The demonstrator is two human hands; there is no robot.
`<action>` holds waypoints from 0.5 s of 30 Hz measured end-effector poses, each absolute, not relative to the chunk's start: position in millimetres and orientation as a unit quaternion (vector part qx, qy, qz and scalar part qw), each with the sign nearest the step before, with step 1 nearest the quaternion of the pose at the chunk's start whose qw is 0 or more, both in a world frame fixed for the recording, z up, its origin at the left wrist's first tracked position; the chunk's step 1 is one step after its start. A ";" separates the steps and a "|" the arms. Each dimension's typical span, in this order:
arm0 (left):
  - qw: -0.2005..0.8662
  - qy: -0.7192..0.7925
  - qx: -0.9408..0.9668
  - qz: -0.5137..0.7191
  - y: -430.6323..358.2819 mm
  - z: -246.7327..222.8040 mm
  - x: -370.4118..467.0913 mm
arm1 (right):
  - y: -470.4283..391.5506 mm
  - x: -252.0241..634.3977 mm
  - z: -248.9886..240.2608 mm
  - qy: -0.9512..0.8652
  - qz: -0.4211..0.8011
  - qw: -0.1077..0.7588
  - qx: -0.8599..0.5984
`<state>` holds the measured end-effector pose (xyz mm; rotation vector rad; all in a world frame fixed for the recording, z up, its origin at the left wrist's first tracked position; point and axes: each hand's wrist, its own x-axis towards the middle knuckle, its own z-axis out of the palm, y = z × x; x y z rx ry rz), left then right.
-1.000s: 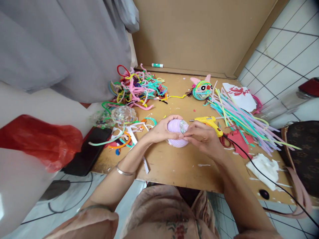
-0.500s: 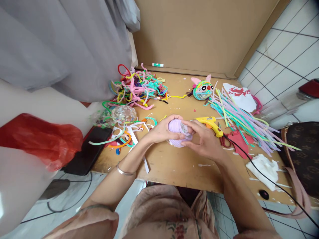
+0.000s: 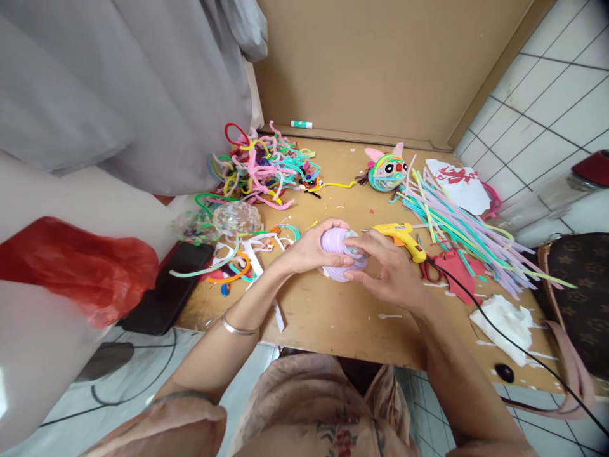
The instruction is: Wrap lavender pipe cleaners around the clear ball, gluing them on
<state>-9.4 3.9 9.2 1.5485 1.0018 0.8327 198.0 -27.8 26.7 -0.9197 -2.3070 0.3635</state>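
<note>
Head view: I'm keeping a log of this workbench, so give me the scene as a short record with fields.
Left hand: wrapped around the lilac ball
Right hand: fingers and thumb at the ball's right side
Ball: lilac windings, with a clear patch showing
Beyond right hand: yellow glue gun, lying on the table
Far right: loose straight pipe cleaners
Far left: tangled pipe cleaners
Far middle: decorated ball with pink ears
Near right: crumpled tissue

Rounded lilac-wrapped piece (image 3: 334, 240), clear patch showing, between fingers (image 3: 368, 244).
</note>
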 end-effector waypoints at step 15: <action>0.339 0.403 0.751 0.398 6.9 -0.3 -9.9 | -27.3 196.9 25.3 -0.882 0.083 0.274 -0.375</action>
